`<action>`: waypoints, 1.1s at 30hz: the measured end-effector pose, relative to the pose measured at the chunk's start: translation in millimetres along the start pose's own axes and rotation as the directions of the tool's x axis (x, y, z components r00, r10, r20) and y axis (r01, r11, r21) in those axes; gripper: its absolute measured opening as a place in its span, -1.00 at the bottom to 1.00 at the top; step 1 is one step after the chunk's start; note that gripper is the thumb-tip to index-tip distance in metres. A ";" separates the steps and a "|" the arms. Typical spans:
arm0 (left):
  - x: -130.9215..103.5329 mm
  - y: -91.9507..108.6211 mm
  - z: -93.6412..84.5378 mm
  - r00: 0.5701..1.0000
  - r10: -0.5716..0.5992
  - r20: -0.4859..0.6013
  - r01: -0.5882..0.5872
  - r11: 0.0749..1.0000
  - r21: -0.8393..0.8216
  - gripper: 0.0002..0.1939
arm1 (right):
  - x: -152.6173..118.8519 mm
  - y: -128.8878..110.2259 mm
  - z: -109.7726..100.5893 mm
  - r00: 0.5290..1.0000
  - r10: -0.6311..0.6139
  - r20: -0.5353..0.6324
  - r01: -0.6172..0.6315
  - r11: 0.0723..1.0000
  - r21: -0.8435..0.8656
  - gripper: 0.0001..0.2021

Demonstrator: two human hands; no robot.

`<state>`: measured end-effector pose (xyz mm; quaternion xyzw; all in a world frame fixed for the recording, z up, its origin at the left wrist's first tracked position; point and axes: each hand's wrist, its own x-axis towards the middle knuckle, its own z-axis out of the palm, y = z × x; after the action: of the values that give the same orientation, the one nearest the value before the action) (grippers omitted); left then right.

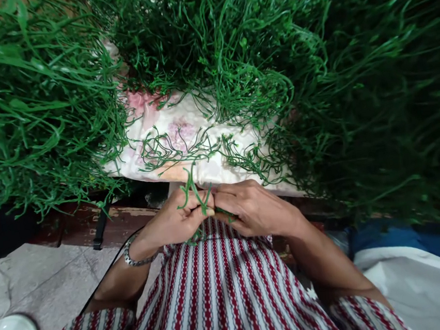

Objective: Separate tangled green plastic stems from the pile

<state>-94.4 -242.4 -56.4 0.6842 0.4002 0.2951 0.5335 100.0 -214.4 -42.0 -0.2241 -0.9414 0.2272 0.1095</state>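
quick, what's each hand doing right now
Left hand: closed on a green sprig.
Right hand: closed, fingertips pinching the same sprig at the left hand.

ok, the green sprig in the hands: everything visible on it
The thin green plastic-looking sprig has several narrow, curling strands that fork upward. It stands roughly upright above the striped lap, pinched at its base between the left hand and right hand, whose fingertips meet around it. A few strands poke out below the fingers. It matches the heaped green strands beyond, but lies apart from them.
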 end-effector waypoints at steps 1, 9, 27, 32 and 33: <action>0.7 -0.2 -0.6 1.000 0.023 0.005 -0.023 0.999 0.022 -0.79 | 0.1 -0.2 -2.7 1.000 -0.006 0.021 0.006 1.000 -0.015 -0.93; 8.7 4.3 1.3 0.958 0.071 -0.277 -0.081 0.996 -0.027 -0.83 | 3.0 -0.4 5.5 0.935 0.135 -0.328 -0.115 0.990 0.080 -0.83; -2.2 4.4 3.8 0.998 0.050 -0.033 -0.038 0.951 0.306 -0.78 | -4.4 -4.8 -8.2 0.981 0.156 0.111 -0.142 0.981 -0.129 -0.82; -4.4 6.2 -8.0 0.973 0.074 0.220 -0.052 0.993 -0.105 -0.79 | -4.7 6.4 -5.8 0.983 -0.130 0.131 0.085 0.948 0.307 -0.91; -3.5 5.7 -9.8 0.975 0.058 0.215 -0.019 0.984 -0.179 -0.79 | -5.0 9.0 -4.6 0.984 -0.149 0.097 0.101 0.917 0.385 -0.88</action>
<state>-103.0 -241.3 -48.4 0.6705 0.2979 0.2621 0.6269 109.1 -207.8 -42.7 -0.1232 -0.8971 0.4108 0.1061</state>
